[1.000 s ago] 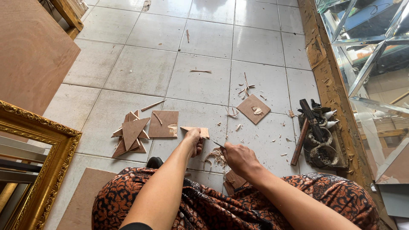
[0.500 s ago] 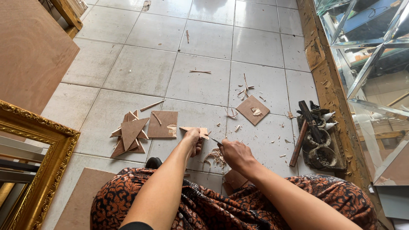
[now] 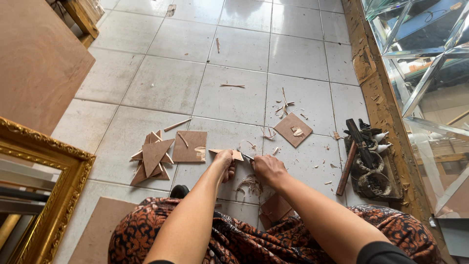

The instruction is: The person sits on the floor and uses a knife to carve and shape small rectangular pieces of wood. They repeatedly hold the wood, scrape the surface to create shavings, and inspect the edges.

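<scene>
Person is sitting on the tiled floor [image 3: 234, 98], legs under a dark orange-patterned cloth [image 3: 254, 239], both arms reaching fwd. Left hand [image 3: 225, 162] is holding a small thin brown wood piece [image 3: 229, 153] w/ fingers clamped round it, the piece sticking out flat to both sides of the fist, just above the floor in front of the knees. Right hand [image 3: 267, 168] is sitting just beside it, grip closed on a small blade [image 3: 246, 157] (only the tip is showing, handle hidden in the fist), tip touching the wood piece's right end. Curled shavings [image 3: 251, 185] are lying on the floor right under both hands.

Left of the hands: a square brown board [image 3: 189, 145] lying flat, & next to it a pile of triangular offcuts [image 3: 154, 157] stacked loosely. Right & a bit further out: another square board [image 3: 293, 129] turned like a diamond, w/ a pale chip on it. More slivers are scattered around the tiles. Well to the right, a dark tray of tools [image 3: 369, 161] is sitting by a worn wooden frame edge [image 3: 386, 112], w/ a reddish stick [image 3: 346, 167] leaning at its left side. Mirror panels [image 3: 430, 73] are filling the right edge. At far left, a gilt ornate frame [image 3: 53, 195] & a big plain brown board [image 3: 34, 63]. A flat board [image 3: 97, 230] is lying by the left knee.
</scene>
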